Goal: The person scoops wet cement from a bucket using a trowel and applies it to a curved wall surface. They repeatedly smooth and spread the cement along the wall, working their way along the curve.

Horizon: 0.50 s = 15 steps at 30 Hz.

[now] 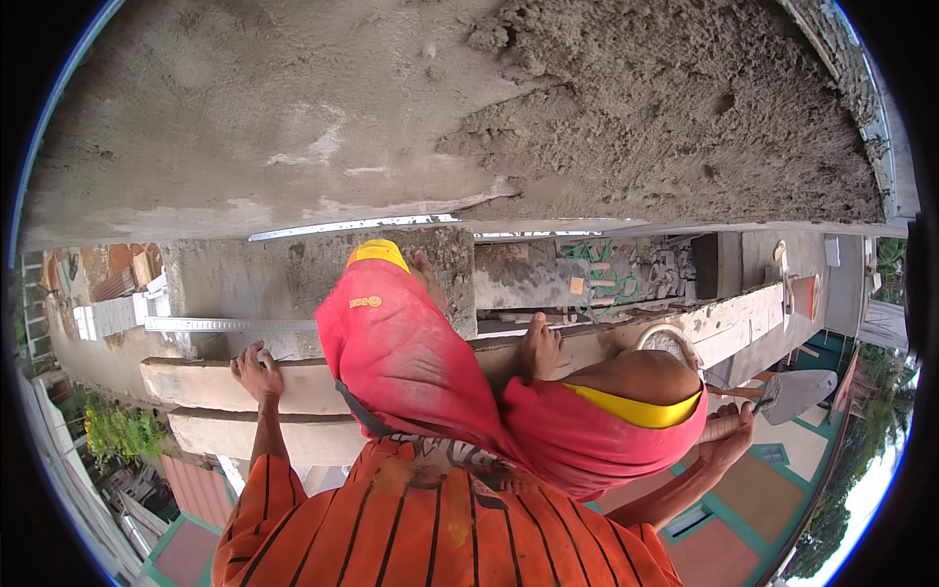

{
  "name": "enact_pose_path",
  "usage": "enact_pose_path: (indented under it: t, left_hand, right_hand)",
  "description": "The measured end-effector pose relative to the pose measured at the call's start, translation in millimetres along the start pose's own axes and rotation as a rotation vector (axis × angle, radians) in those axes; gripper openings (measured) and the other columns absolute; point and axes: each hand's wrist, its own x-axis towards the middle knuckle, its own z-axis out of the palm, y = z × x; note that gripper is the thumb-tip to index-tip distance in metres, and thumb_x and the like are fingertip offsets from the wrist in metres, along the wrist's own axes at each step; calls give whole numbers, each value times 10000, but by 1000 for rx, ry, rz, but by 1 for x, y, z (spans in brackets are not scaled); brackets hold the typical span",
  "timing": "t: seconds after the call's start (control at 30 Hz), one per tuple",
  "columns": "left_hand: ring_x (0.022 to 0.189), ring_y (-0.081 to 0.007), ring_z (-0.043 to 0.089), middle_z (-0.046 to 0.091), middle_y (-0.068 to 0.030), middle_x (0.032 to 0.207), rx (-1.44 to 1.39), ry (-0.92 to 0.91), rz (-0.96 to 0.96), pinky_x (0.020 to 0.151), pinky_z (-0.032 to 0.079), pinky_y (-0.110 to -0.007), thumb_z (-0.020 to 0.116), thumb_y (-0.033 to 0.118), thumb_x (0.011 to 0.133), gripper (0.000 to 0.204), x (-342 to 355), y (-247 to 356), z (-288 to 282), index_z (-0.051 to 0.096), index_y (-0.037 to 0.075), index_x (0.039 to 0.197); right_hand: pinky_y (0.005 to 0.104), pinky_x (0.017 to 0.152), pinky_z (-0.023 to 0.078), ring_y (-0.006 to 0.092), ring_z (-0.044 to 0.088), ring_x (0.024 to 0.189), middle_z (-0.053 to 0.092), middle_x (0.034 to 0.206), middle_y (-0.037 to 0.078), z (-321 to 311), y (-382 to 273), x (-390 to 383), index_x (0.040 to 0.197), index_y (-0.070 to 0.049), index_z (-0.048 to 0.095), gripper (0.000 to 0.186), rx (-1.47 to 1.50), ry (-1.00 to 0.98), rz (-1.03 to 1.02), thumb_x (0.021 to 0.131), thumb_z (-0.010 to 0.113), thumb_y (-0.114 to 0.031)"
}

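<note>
high up, right hand (729, 438) gripping trowel (794, 393) — left hand (256, 372) on plank (210, 383)

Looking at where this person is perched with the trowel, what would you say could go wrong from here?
1. The bare feet rest on narrow planks high above rooftops; a slip could mean a long fall.
2. Only the left hand steadies on the plank; the right hand holds the trowel out over open air, so it might drop on whatever lies below.
3. The rough wet plaster on the wall could slump off.
</note>
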Motion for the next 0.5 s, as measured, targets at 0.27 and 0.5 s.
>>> enact_pose_path:
  t: [0.27, 0.5]
  left_hand:
    - [954, -265, 594, 645, -120, 996, -941, 173, 194, 868, 453, -374, 545, -8, 852, 182, 60, 214, -49, 621, 27, 1014]
    - [1235, -242, 477, 517, -122, 1315, -1670, -710, 646, 1054, 348, -380, 565, 201, 910, 425, -31, 428, -125, 487, 41, 1296]
  right_hand:
    - [283, 615, 416, 151, 526, 766, 560, 837, 86, 52, -71, -35, 964, -37, 588, 176, 63, -367, -168, 931, 564, -207]
    - [288, 647, 310, 147, 327, 768, 346, 882, 71, 117, -150, -76, 896, -29, 460, 167, 57, -789, -190, 897, 546, -172]
